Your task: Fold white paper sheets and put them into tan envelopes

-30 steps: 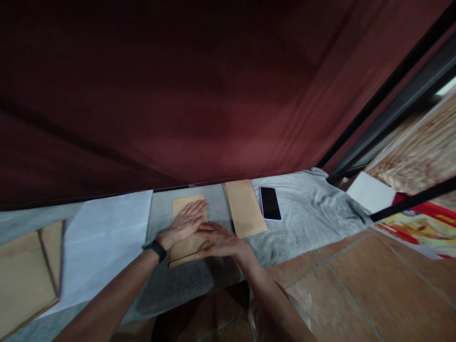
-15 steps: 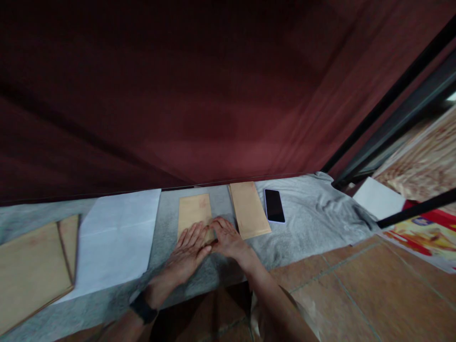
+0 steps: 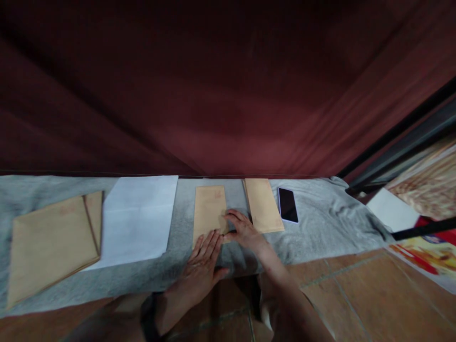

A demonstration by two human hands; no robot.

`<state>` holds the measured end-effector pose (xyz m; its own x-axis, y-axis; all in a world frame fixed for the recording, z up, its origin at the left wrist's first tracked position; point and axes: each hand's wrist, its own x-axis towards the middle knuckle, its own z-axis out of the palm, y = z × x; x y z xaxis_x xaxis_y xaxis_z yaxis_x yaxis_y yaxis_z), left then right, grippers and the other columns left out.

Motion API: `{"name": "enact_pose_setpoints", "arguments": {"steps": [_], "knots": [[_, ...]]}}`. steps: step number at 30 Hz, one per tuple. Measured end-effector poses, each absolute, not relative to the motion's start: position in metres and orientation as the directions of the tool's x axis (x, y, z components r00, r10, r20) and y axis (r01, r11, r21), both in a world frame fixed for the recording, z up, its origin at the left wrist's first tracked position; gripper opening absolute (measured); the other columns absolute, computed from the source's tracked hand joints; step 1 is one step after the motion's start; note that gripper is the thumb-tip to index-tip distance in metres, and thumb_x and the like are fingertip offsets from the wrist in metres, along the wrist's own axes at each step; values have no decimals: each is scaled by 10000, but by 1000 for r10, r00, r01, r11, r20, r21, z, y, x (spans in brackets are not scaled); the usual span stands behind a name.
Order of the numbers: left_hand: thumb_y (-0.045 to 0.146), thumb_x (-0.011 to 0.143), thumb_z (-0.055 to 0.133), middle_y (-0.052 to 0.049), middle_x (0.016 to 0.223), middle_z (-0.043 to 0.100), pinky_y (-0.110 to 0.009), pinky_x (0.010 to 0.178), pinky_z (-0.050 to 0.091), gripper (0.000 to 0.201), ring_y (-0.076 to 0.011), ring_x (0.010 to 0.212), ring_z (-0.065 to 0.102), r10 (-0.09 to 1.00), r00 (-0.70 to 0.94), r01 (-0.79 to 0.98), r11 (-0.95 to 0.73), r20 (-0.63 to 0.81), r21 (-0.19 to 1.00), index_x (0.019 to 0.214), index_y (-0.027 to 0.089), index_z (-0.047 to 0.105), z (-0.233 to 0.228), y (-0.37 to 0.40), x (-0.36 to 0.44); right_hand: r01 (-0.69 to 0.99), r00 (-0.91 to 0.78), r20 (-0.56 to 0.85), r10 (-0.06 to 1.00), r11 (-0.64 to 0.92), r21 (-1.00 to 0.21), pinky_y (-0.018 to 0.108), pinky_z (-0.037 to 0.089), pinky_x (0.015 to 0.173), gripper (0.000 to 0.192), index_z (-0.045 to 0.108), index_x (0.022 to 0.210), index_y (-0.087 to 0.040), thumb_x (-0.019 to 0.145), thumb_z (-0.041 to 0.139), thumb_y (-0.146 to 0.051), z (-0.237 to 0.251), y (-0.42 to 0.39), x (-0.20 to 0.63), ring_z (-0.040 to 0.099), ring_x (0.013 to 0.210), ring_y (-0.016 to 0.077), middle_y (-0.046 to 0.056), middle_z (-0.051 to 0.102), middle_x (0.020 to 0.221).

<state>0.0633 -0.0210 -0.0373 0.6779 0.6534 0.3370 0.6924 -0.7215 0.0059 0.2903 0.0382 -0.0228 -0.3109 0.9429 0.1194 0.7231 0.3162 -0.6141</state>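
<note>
A small brown paper envelope (image 3: 209, 206) with a faint red print near its top right lies flat in front of me. My left hand (image 3: 203, 268) rests on its lower edge, fingers stretched out and flat, thumb out to the side. At the envelope's right edge is my right hand (image 3: 244, 231), with bent fingers and the thumb set apart from them; the fingertips touch the paper there. A dark band (image 3: 149, 316) circles my left wrist. Just to the right lies a short stack of similar brown envelopes (image 3: 264, 205).
A phone (image 3: 288, 205) lies right of the stack. White paper sheets (image 3: 138, 223) and large brown envelopes (image 3: 53, 244) lie to the left. Everything rests on a grey cloth (image 3: 320, 237) before a dark red hanging (image 3: 228, 109). Black bars (image 3: 423, 229) stand at the right above floor tiles (image 3: 384, 289).
My left hand has slid down to the envelope's lower edge, uncovering more of it. My right hand stays by its right edge. The whole view has shifted, so things sit further right.
</note>
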Motion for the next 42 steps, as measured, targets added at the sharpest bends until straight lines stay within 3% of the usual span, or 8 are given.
{"name": "enact_pose_setpoints", "arguments": {"steps": [6, 9, 14, 21, 27, 32, 42], "knots": [[603, 974, 467, -248, 1591, 402, -642, 1225, 260, 786, -382, 1530, 298, 742, 609, 778, -628, 280, -24, 1524, 44, 432, -35, -41, 68, 728, -336, 126, 933, 342, -594, 445, 384, 1205, 614, 596, 1401, -239, 818, 784, -187, -25, 33, 297, 475, 1424, 249, 112, 530, 1507], [621, 926, 535, -293, 1591, 369, -609, 1231, 281, 873, -416, 1523, 289, 776, 573, 807, -591, 263, -13, 1514, -14, 423, -40, -45, 72, 771, -350, 102, 931, 349, -533, 448, 379, 1207, 601, 570, 1433, -247, 857, 734, -188, -18, 26, 299, 475, 1426, 231, 103, 528, 1523], [581, 933, 535, -317, 1605, 315, -601, 1232, 295, 927, -422, 1533, 247, 807, 526, 829, -557, 268, 53, 1580, -27, 268, -49, -49, 80, 863, -288, 115, 951, 310, -399, 479, 363, 1220, 505, 539, 1468, -177, 965, 586, -202, -1, 9, 283, 496, 1414, 244, 132, 545, 1516], [611, 907, 574, -316, 1608, 308, -563, 1247, 283, 940, -406, 1534, 254, 804, 548, 819, -572, 230, 47, 1545, -39, 342, -46, -48, 81, 811, -377, 106, 920, 383, -442, 412, 318, 1256, 540, 404, 1564, -138, 1090, 358, -391, -8, -25, 238, 345, 1522, 188, 110, 406, 1623], [624, 943, 532, -269, 1630, 312, -497, 1245, 309, 877, -344, 1542, 272, 747, 607, 759, -646, 272, 81, 1539, 1, 372, -38, -42, 62, 877, -355, 132, 925, 379, -296, 464, 269, 1272, 611, 320, 1601, -120, 1082, 381, -437, -24, -44, 240, 279, 1551, 232, 138, 330, 1652], [648, 937, 526, -264, 1628, 324, -519, 1248, 285, 880, -363, 1540, 271, 777, 581, 783, -615, 240, 93, 1539, 22, 381, -33, -41, 53, 904, -346, 174, 922, 377, -202, 498, 283, 1257, 652, 277, 1615, -106, 1065, 427, -423, -34, -50, 250, 282, 1549, 270, 172, 305, 1657], [577, 950, 541, -330, 1637, 210, -604, 1248, 208, 939, -401, 1556, 182, 826, 540, 828, -555, 160, 74, 1591, -17, 197, -30, -49, 59, 925, -259, 226, 939, 308, -221, 552, 279, 1241, 703, 246, 1622, -79, 1066, 386, -487, -42, -57, 254, 285, 1543, 320, 213, 293, 1654]]}}
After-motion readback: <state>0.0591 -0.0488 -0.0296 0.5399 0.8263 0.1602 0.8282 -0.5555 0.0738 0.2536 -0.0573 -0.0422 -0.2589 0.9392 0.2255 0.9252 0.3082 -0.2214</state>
